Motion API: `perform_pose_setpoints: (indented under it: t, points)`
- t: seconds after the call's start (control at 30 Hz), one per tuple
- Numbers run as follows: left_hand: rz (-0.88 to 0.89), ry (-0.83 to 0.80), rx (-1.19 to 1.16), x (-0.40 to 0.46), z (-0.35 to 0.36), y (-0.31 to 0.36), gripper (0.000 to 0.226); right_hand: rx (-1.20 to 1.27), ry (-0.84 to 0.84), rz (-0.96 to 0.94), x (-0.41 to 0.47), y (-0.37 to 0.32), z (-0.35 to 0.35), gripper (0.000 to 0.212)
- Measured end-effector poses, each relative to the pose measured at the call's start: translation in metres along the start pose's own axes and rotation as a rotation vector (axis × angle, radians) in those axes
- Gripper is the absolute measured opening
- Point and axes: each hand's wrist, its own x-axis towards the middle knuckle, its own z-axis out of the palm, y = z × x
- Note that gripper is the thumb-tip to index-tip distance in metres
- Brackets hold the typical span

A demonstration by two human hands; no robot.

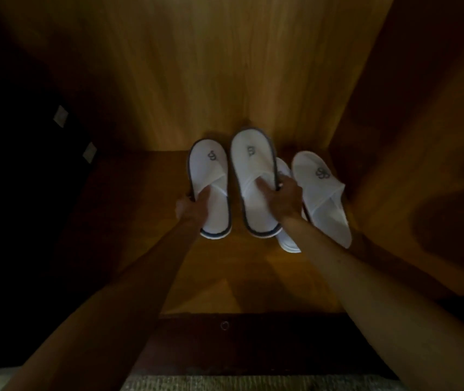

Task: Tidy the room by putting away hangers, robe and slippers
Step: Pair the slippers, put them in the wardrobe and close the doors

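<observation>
Down on the wooden cabinet floor [140, 210], the left hand [194, 206] is closing round the side of a dark-trimmed white slipper [209, 176], thumb lying inside the opening and fingers curling under the outer edge. The right hand [283, 200] is gripping a second dark-trimmed slipper [253, 170] the same way, a finger pushing into its opening while the others are wrapping its right rim. This second slipper is lying partly over a third white slipper [288, 241], whose heel is poking out below the wrist. A fourth slipper [321, 193] is resting just to the right, angled toward the cabinet's right wall [408, 122]. All toes are pointing at the wooden back panel [211, 66].
</observation>
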Motion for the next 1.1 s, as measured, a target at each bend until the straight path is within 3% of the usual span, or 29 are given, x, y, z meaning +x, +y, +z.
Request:
perform_pose_setpoints:
  t: [0.07,0.2,0.37,0.67,1.1]
  points:
    - [-0.047,0.062,-0.005,0.009,-0.023,-0.010,0.067,0.002,-0.110,0.007,-0.006,0.000,0.032,0.043]
    - [-0.045,0.113,0.060,0.021,-0.050,-0.027,0.065,0.000,-0.099,0.015,-0.009,0.014,0.084,0.098]
    - [-0.077,0.102,0.190,0.038,-0.053,-0.039,0.078,-0.095,-0.032,0.091,-0.017,0.001,0.099,0.061]
    - [0.047,0.218,0.468,0.032,-0.030,-0.039,0.066,-0.295,0.031,0.041,-0.015,0.001,0.110,0.077]
    - [0.004,0.129,0.522,0.039,-0.028,-0.038,0.072,-0.356,-0.118,-0.019,-0.002,0.007,0.100,0.077]
